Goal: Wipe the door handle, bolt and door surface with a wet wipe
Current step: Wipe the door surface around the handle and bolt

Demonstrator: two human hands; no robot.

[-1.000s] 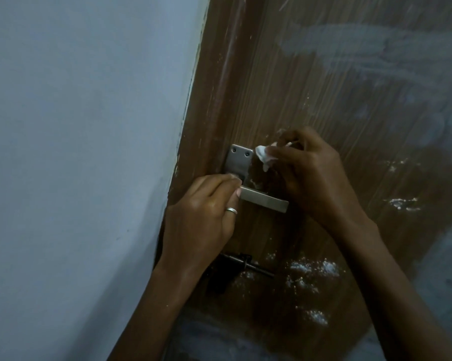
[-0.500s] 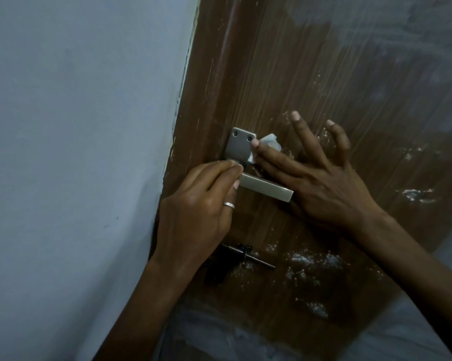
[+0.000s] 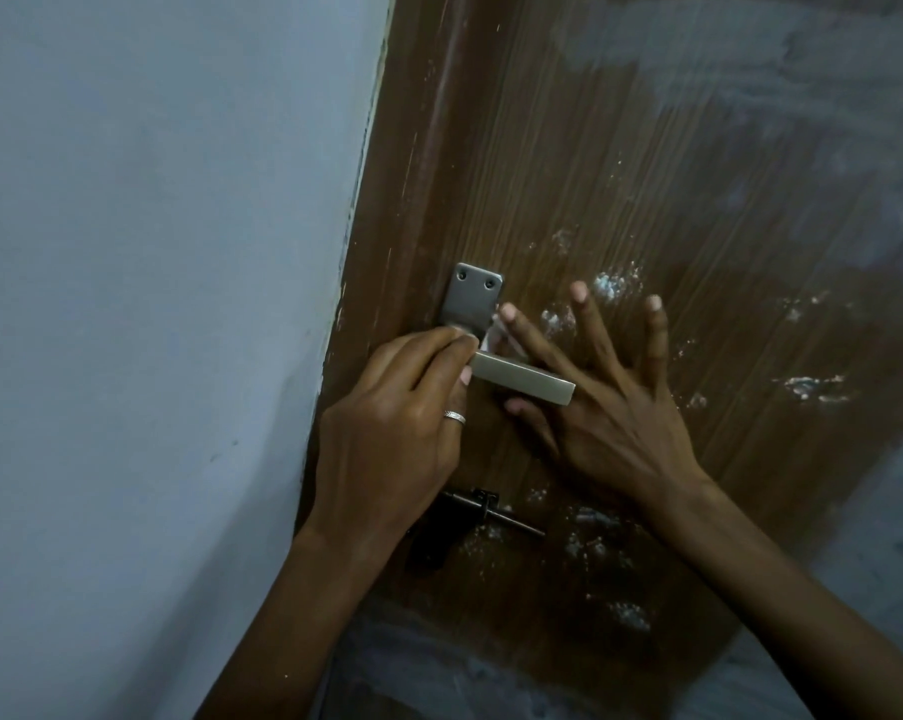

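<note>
Door handle (image 3: pixel 522 379) during wiping, head view. The handle is a flat, brushed-metal lever projecting from a rectangular mounting plate (image 3: pixel 472 298) with two screws at its top, set near the left edge of the door (image 3: pixel 646 148). The left hand (image 3: pixel 387 423), wearing a ring (image 3: pixel 454 417), grips the lever's inner end, fingers curled over it and thumb beneath. The right hand (image 3: pixel 610 407) lies flat on the door behind the lever, fingers straight and spread; its index finger presses the wet wipe (image 3: pixel 492 339), a small crumpled white scrap, against the door just beside the plate. A dark bolt (image 3: pixel 491 511) sits below the handle. The brown wood-grain door bears white specks and pale smears. A pale wall (image 3: pixel 153 252) adjoins at left.
</note>
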